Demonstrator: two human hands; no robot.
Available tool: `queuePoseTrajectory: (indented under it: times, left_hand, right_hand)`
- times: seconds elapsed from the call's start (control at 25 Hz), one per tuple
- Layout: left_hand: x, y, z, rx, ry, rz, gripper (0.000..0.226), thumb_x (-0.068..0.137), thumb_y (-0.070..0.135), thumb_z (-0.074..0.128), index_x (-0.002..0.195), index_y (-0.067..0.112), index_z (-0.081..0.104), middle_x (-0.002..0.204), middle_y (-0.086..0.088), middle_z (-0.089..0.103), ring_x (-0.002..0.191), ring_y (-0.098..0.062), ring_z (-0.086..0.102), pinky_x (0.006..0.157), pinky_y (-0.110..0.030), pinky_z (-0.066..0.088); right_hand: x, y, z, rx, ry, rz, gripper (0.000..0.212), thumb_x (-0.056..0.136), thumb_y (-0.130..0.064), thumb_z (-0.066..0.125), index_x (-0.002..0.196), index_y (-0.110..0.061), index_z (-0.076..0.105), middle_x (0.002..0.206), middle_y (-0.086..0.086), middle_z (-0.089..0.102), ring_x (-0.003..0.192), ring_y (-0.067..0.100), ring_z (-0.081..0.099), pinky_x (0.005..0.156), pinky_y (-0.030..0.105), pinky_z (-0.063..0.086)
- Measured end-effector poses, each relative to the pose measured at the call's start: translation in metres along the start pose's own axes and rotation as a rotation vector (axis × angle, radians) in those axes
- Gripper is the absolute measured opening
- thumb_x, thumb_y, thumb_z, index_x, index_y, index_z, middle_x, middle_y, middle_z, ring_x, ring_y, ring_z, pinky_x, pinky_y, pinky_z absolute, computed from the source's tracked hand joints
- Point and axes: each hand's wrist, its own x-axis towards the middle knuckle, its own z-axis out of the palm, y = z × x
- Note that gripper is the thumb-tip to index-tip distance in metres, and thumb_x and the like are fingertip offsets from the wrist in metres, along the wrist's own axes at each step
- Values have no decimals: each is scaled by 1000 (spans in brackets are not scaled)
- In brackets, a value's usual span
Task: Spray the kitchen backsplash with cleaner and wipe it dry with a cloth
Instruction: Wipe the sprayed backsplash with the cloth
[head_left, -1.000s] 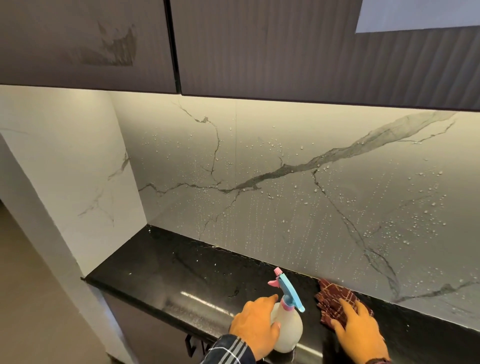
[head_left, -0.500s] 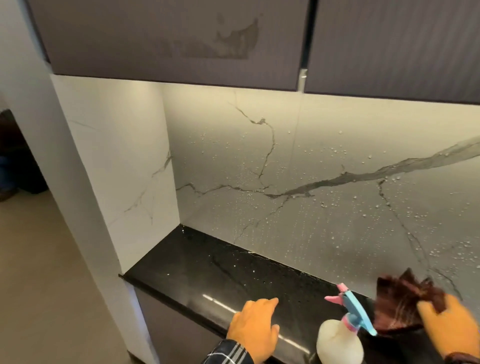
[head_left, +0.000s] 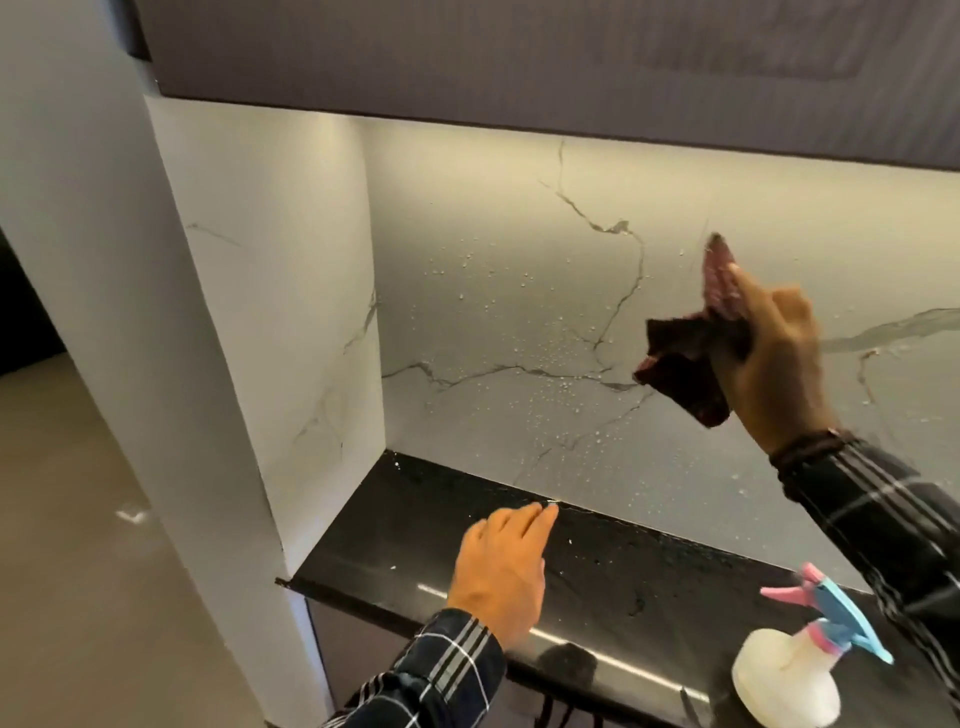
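The marble backsplash (head_left: 493, 291) is pale with dark veins and carries many droplets across its middle and lower part. My right hand (head_left: 774, 358) is raised in front of it and grips a dark red cloth (head_left: 685, 364), which hangs bunched close to the wall. My left hand (head_left: 504, 566) lies flat on the black countertop (head_left: 613, 566) with its fingers straight. A white spray bottle (head_left: 784, 675) with a blue and pink trigger head stands on the counter at the lower right, with no hand on it.
Dark upper cabinets (head_left: 519, 57) overhang the backsplash. A white marble side panel (head_left: 270, 291) closes the counter's left end, with a white wall pillar (head_left: 67, 218) beside it. A beige floor (head_left: 57, 545) lies at the left.
My left hand let go of the spray bottle and moved left to lie on the counter. My right hand picked the cloth up off the counter and raised it to the backsplash. The view swung left.
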Motion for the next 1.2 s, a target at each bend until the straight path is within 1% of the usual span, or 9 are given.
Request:
queuePoseTrajectory:
  times: [0.24, 0.4, 0.52, 0.64, 0.72, 0.88, 0.96, 1.12, 1.2]
  left_hand:
    - [60, -94, -57, 161, 290, 69, 84, 82, 20, 70, 155, 27, 28, 155, 1, 42, 136, -22, 45, 112, -49, 39]
    - [81, -142, -91, 297, 407, 89, 82, 84, 17, 64, 157, 26, 27, 162, 0, 32, 145, -23, 34, 118, -51, 28]
    - [91, -165, -110, 380, 511, 113, 77, 87, 18, 60, 157, 24, 27, 164, -3, 26, 149, -25, 29, 119, -52, 26]
    - [110, -174, -123, 404, 559, 165, 75, 90, 18, 54, 158, 22, 23, 166, -5, 20, 151, -26, 24, 119, -53, 24]
    - [140, -185, -137, 388, 585, 146, 76, 90, 13, 50, 159, 19, 20, 166, -6, 18, 151, -27, 24, 120, -51, 23]
    - [203, -196, -179, 150, 697, -55, 79, 83, -2, 45, 157, 12, 24, 164, -11, 24, 144, -30, 36, 118, -43, 31]
    - [217, -198, -194, 94, 800, -44, 74, 80, -4, 35, 154, 5, 31, 159, -17, 33, 139, -34, 42, 115, -43, 37]
    - [232, -212, -212, 190, 741, 61, 70, 86, 1, 18, 156, 7, 25, 162, -15, 26, 145, -33, 34, 116, -45, 34]
    - [240, -217, -216, 193, 747, 106, 67, 89, 4, 16, 155, 6, 27, 162, -15, 27, 146, -33, 32, 117, -45, 32]
  right_hand:
    - [103, -49, 110, -302, 81, -405, 49, 98, -23, 54, 146, -16, 47, 122, 14, 39, 110, 33, 36, 72, 39, 49]
    - [117, -59, 163, -414, 159, -389, 49, 99, -28, 49, 147, -23, 43, 139, 11, 34, 123, 34, 35, 100, 49, 37]
    - [93, -77, 193, -329, 23, -365, 65, 91, -45, 52, 150, -22, 39, 146, 11, 37, 128, 37, 38, 104, 48, 29]
    - [41, -71, 226, -368, -245, -872, 64, 95, -51, 52, 146, -14, 48, 144, 15, 51, 122, 39, 51, 101, 49, 36]
    - [60, -63, 219, -383, -209, -1041, 54, 100, -45, 52, 145, -15, 51, 145, 14, 53, 121, 37, 57, 102, 50, 40]
    - [143, -87, 192, -315, 145, -634, 45, 102, -37, 54, 144, -22, 53, 155, 15, 43, 129, 41, 49, 111, 53, 35]
    - [138, -116, 220, -266, 152, -562, 44, 100, -28, 55, 143, -23, 54, 159, 13, 37, 137, 41, 42, 116, 54, 31]
    - [134, -149, 261, -382, -236, -1445, 36, 98, -14, 50, 131, -16, 64, 148, 9, 53, 137, 34, 48, 116, 50, 35]
    - [186, -167, 254, -363, -30, -1164, 38, 107, -22, 41, 142, -14, 53, 155, 11, 44, 143, 34, 40, 120, 48, 29]
